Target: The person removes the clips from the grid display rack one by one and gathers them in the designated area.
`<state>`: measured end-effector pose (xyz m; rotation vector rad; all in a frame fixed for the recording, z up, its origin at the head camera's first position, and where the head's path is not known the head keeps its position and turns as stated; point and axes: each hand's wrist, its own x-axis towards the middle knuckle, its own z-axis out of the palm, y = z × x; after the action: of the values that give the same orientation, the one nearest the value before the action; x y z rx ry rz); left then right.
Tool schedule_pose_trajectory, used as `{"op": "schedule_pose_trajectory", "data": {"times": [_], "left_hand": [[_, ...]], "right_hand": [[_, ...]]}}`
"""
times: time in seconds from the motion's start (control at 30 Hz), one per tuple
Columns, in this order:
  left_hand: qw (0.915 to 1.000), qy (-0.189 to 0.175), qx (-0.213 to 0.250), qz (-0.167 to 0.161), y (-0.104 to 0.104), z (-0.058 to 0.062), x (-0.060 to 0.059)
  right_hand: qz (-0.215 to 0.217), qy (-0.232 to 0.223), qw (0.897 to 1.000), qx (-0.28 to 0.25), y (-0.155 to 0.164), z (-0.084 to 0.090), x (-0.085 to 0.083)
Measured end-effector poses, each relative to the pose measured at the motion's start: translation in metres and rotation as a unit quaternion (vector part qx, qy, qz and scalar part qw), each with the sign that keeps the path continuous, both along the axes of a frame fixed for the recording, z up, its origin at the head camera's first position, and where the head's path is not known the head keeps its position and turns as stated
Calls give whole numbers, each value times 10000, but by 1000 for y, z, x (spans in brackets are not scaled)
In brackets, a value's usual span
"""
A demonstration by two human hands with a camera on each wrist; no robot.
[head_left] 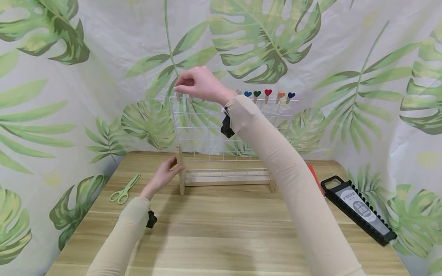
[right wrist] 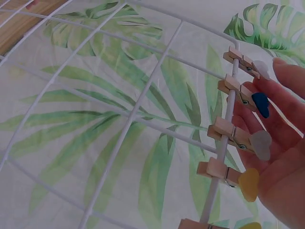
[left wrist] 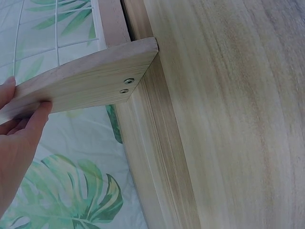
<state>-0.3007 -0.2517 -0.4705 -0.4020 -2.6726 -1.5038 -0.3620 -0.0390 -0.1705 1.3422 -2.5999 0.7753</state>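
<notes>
A white wire grid rack on wooden feet stands on the table. My left hand grips its left wooden upright, thumb on one side and fingers on the other. At the rack's top left corner, my right hand pinches the heart end of a small wooden clothespin, which is clipped on the top wire. Beside it on that wire sit more heart clothespins, among them a dark blue one and a yellow one. A red heart clothespin is farther right; my right forearm hides part of the rack.
Green scissors lie at the left of the wooden table. On the right lies a black toothed holder with a grey label, near a red flat thing. A leaf-print cloth hangs behind.
</notes>
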Motion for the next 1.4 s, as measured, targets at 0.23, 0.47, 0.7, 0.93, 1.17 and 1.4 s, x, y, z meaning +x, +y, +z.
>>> {"op": "schedule_pose_trajectory", "data": {"times": [0.23,0.47,0.7,0.93,1.17,1.4], "left_hand": [[9999,-98,43,-2,9,16,11],[9999,-140,41,-43,12,27,17],[9999,-128,54,-78,14,36,23],[9998,-160,30,-63,14,37,25],[9998,-204,6,-87,14,36,25],[9999,-120,68,-51,6,15,12]], "right_hand": [[-105,-56,9998,-155,-4,1,1],[-199,-70,9992,-345,-7,2,4],[-425,237,9983,-320,-13,1,6],[-443,276,9968,-613,-12,-2,10],[-467,432,9941,-883,-5,1,10],[-276,341,9938,-1018,11,6,20]]}}
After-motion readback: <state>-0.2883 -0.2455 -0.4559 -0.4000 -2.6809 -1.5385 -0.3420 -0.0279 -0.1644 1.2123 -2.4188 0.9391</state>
